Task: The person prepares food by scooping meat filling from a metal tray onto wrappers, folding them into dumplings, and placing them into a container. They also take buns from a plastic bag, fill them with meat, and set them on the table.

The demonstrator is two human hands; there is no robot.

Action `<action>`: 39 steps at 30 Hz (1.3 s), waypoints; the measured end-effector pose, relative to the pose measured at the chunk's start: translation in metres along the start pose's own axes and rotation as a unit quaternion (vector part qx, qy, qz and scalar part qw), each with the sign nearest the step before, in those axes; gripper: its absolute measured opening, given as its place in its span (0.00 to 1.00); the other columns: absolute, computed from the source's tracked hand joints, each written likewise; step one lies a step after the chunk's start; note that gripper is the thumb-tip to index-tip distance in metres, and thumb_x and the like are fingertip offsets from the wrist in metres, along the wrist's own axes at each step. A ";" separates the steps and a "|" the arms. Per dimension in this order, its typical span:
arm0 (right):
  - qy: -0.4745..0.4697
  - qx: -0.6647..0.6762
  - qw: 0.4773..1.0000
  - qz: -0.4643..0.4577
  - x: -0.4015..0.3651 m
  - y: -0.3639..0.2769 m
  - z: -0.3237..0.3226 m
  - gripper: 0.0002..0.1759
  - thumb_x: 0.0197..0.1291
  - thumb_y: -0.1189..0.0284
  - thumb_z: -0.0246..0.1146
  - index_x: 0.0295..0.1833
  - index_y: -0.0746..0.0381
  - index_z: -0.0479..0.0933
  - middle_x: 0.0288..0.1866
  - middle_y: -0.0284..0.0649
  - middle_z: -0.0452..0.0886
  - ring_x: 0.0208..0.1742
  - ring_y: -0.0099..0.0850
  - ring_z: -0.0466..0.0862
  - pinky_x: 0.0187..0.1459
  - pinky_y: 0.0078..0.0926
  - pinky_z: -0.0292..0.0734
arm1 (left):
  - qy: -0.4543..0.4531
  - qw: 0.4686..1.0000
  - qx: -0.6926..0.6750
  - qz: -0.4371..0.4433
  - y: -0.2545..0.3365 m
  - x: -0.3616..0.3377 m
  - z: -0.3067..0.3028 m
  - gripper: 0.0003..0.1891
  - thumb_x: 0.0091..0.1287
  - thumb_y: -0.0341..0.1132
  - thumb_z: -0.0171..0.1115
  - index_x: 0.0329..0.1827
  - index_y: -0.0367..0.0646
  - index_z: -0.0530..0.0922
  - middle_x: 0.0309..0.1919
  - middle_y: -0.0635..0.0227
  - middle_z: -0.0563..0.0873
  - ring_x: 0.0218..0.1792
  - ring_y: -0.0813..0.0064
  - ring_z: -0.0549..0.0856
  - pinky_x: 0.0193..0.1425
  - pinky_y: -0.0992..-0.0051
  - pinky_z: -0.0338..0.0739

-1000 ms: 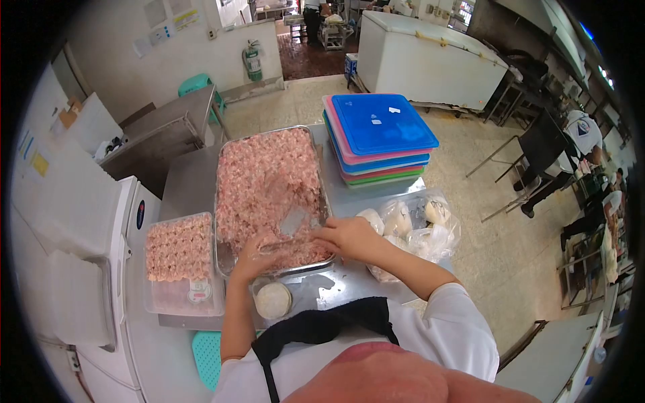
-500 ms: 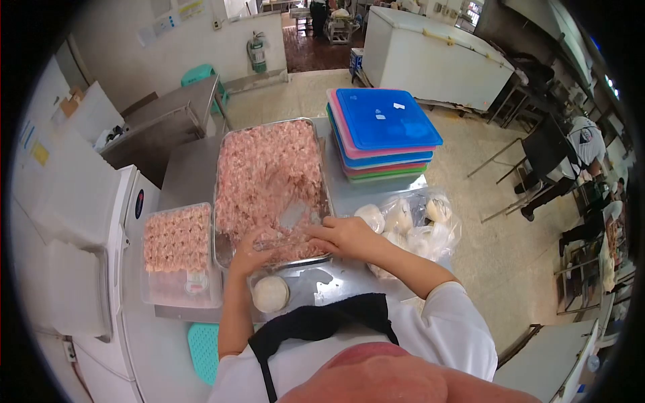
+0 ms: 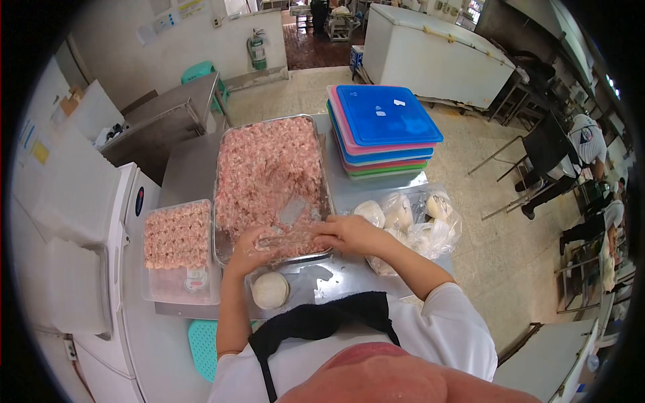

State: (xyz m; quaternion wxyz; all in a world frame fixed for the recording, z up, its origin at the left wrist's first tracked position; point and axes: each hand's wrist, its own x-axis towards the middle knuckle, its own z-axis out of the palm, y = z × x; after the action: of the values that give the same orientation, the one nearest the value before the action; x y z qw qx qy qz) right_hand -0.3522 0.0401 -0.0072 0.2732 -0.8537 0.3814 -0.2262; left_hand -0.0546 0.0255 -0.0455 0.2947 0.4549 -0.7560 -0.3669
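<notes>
Both my hands are over the near end of a metal tray (image 3: 325,156) heaped with pinkish minced meat (image 3: 262,158). My left hand (image 3: 250,250) is curled at the near left part of the tray, its fingers partly smeared with mince. From the right, my right hand (image 3: 346,235) reaches in with its fingers bent together close to the left one. What lies between the fingers is too small and blurred to name. A bare patch of tray shows just beyond them. Below the tray rests a stack of round pale wrappers (image 3: 271,290).
Left of the tray, a clear plastic container (image 3: 178,289) holds rows of formed dumplings (image 3: 177,235). Stacked coloured lids (image 3: 386,115) stand at the back right. Plastic bags of round wrappers (image 3: 410,225) lie on the right. Other people (image 3: 586,148) work far right.
My right hand has shifted slightly, its fingers still bent near the left hand. My left hand stays at about the same spot. The view has tilted a little.
</notes>
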 end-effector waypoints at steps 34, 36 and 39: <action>0.087 0.427 0.886 0.157 -0.007 -0.003 0.052 0.23 0.73 0.63 0.50 0.70 0.60 0.67 0.25 0.28 0.70 0.22 0.15 0.70 0.24 0.13 0.65 | 0.120 0.988 0.065 -0.076 0.002 -0.033 -0.011 0.23 0.49 0.33 0.71 0.48 0.38 0.77 0.42 0.59 0.80 0.46 0.59 0.80 0.53 0.69 0.73; 0.103 0.427 0.882 0.168 -0.008 -0.006 0.043 0.23 0.72 0.63 0.52 0.68 0.61 0.69 0.27 0.27 0.70 0.28 0.17 0.71 0.30 0.17 0.68 | 0.141 0.985 0.066 -0.068 -0.003 -0.035 -0.007 0.22 0.49 0.33 0.72 0.48 0.38 0.77 0.42 0.61 0.81 0.45 0.63 0.80 0.52 0.70 0.73; 0.129 0.445 0.875 0.137 -0.010 -0.002 0.045 0.21 0.72 0.62 0.52 0.61 0.64 0.75 0.25 0.27 0.69 0.26 0.16 0.68 0.27 0.17 0.63 | 0.119 0.987 -0.051 -0.097 0.003 -0.030 -0.007 0.22 0.52 0.30 0.69 0.52 0.39 0.77 0.48 0.63 0.80 0.51 0.71 0.79 0.57 0.75 0.72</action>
State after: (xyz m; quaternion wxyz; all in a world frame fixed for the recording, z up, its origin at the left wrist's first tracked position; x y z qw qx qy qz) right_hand -0.3306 0.0626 -0.0410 0.6010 -0.5445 0.3850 -0.4406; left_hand -0.0383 0.0517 -0.0430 0.3687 0.5509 -0.6483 -0.3745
